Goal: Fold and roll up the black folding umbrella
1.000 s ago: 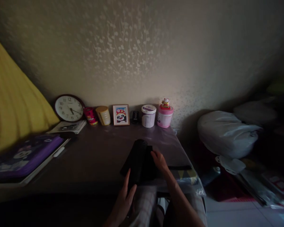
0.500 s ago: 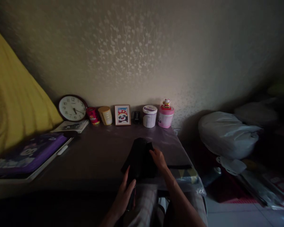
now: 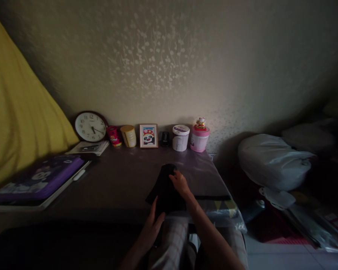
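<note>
Pressing flat, open fingers on a folded black cloth (image 3: 165,189), the right hand (image 3: 180,183) and left hand (image 3: 153,227) work at a dim desk (image 3: 115,180).

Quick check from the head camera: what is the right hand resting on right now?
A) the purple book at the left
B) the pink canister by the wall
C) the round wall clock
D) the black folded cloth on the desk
D: the right hand lies on top of the black folded cloth in the middle of the desk, while the left hand touches the cloth's near edge.
</note>
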Available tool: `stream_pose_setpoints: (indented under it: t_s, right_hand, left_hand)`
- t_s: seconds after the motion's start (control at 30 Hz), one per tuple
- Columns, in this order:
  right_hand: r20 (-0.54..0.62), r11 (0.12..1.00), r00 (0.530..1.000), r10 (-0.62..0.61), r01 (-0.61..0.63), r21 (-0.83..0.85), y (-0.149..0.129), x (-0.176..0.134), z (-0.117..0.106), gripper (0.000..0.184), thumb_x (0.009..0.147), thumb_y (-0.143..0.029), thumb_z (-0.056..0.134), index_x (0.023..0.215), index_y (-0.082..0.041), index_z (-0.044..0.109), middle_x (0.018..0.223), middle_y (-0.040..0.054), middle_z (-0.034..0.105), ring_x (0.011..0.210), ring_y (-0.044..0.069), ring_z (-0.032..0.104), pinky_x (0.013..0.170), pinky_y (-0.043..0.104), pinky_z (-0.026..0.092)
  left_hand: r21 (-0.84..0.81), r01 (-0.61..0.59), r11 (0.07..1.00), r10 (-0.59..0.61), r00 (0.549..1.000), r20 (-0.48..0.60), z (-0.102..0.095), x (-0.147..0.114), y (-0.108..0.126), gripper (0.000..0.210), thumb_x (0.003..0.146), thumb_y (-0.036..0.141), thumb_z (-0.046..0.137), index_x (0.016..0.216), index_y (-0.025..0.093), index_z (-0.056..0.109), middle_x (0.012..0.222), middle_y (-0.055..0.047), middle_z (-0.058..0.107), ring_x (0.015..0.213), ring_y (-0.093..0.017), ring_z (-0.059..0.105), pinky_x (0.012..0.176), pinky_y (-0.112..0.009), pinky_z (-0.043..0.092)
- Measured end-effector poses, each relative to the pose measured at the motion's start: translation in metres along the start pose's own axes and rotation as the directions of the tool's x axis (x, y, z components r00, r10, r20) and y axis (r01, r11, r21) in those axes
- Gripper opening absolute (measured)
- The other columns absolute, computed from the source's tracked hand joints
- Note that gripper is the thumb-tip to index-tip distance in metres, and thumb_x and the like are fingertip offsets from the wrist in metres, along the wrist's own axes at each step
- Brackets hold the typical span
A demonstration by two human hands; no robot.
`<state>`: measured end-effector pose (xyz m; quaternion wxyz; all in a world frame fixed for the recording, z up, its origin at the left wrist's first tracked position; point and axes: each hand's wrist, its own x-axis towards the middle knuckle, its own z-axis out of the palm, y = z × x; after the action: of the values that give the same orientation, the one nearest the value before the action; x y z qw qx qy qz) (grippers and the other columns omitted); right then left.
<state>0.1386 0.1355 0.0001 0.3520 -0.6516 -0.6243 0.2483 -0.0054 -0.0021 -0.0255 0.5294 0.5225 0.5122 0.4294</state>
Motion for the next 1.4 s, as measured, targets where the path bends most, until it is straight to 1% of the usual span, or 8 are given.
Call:
stream_pose_setpoints:
  t_s: [0.33, 0.57, 0.67, 0.8, 0.93, 1.03, 1.17, 1.4]
  right_hand:
    - [0.123, 0.982, 0.975, -0.185, 0.188, -0.013, -0.016, -0.018, 0.002, 0.031, 0.086, -0.021, 0.040, 0.113, -0.015, 0.054, 0.089, 0.0064, 0.067, 0.084, 0.016, 0.061, 0.075, 0.026, 0.044]
    - [0.129, 0.838, 0.864, -0.487, 0.504, -0.208, -0.024, -0.052, 0.009, 0.029, 0.077, -0.013, 0.047, 0.104, -0.019, 0.059, 0.093, 0.0051, 0.062, 0.088, 0.018, 0.055, 0.084, 0.030, 0.040]
    - [0.125, 0.822, 0.866, -0.483, 0.498, -0.276, -0.024, -0.059, 0.010, 0.033, 0.079, -0.013, 0.045, 0.109, -0.019, 0.056, 0.095, 0.0050, 0.062, 0.090, 0.018, 0.054, 0.085, 0.031, 0.039]
    - [0.114, 0.829, 0.879, -0.464, 0.476, -0.293, -0.024, -0.063, 0.008, 0.037, 0.079, -0.013, 0.044, 0.114, -0.019, 0.052, 0.097, 0.0052, 0.062, 0.092, 0.018, 0.054, 0.085, 0.031, 0.039]
    - [0.091, 0.830, 0.840, -0.535, 0.543, -0.128, -0.020, -0.064, 0.003, 0.038, 0.077, -0.012, 0.042, 0.113, -0.019, 0.053, 0.099, 0.0047, 0.063, 0.093, 0.017, 0.056, 0.083, 0.030, 0.042]
    - [-0.058, 0.833, 0.832, -0.551, 0.553, 0.017, -0.007, -0.060, 0.000, 0.032, 0.082, -0.015, 0.036, 0.108, -0.018, 0.055, 0.104, 0.0064, 0.061, 0.097, 0.015, 0.055, 0.085, 0.028, 0.043]
    - [-0.243, 0.901, 0.869, -0.430, 0.431, -0.055, 0.019, -0.046, 0.006, 0.029, 0.084, -0.023, 0.036, 0.103, -0.017, 0.058, 0.103, 0.0092, 0.062, 0.098, 0.019, 0.056, 0.088, 0.035, 0.042]
    - [-0.141, 0.896, 0.892, -0.430, 0.403, -0.187, 0.030, 0.008, 0.018, 0.038, 0.084, -0.025, 0.036, 0.114, -0.011, 0.054, 0.124, 0.0137, 0.053, 0.117, 0.023, 0.046, 0.098, 0.041, 0.034]
  left_hand:
    - [0.020, -0.011, 1.000, 0.010, 1.000, 0.019, -0.001, 0.001, -0.003, 0.071, 0.082, 0.044, 0.045, 0.140, 0.019, 0.012, 0.148, -0.007, 0.017, 0.135, -0.020, 0.016, 0.110, -0.033, 0.015]
    - [0.013, -0.027, 1.000, 0.027, 0.999, 0.022, 0.004, -0.002, 0.002, 0.078, 0.082, 0.042, 0.046, 0.141, 0.021, 0.000, 0.148, -0.006, 0.016, 0.135, -0.019, 0.018, 0.109, -0.034, 0.019]
    - [0.011, -0.057, 0.998, 0.057, 0.998, 0.025, 0.006, -0.002, 0.000, 0.077, 0.082, 0.038, 0.045, 0.141, 0.024, -0.004, 0.148, -0.003, 0.014, 0.135, -0.020, 0.016, 0.109, -0.037, 0.019]
    - [0.057, -0.121, 0.991, 0.119, 0.992, 0.045, 0.007, 0.002, -0.007, 0.072, 0.081, 0.035, 0.045, 0.141, 0.021, 0.008, 0.149, -0.002, 0.012, 0.136, -0.018, 0.011, 0.111, -0.033, 0.014]
    - [0.078, -0.129, 0.989, 0.126, 0.991, 0.044, 0.007, 0.004, -0.008, 0.068, 0.083, 0.036, 0.042, 0.140, 0.015, 0.013, 0.148, -0.005, 0.014, 0.136, -0.016, 0.013, 0.110, -0.030, 0.016]
    - [0.090, -0.119, 0.989, 0.115, 0.992, 0.047, 0.008, 0.002, -0.004, 0.065, 0.084, 0.037, 0.041, 0.140, 0.016, 0.015, 0.148, -0.006, 0.018, 0.135, -0.016, 0.014, 0.111, -0.032, 0.014]
    - [0.091, -0.112, 0.990, 0.108, 0.993, 0.045, 0.008, 0.001, -0.002, 0.064, 0.083, 0.036, 0.041, 0.139, 0.016, 0.017, 0.147, -0.005, 0.018, 0.136, -0.017, 0.013, 0.111, -0.034, 0.012]
    - [0.095, -0.124, 0.988, 0.119, 0.991, 0.055, 0.005, 0.008, -0.012, 0.064, 0.082, 0.037, 0.043, 0.139, 0.019, 0.019, 0.147, -0.004, 0.021, 0.135, -0.017, 0.015, 0.111, -0.034, 0.012]
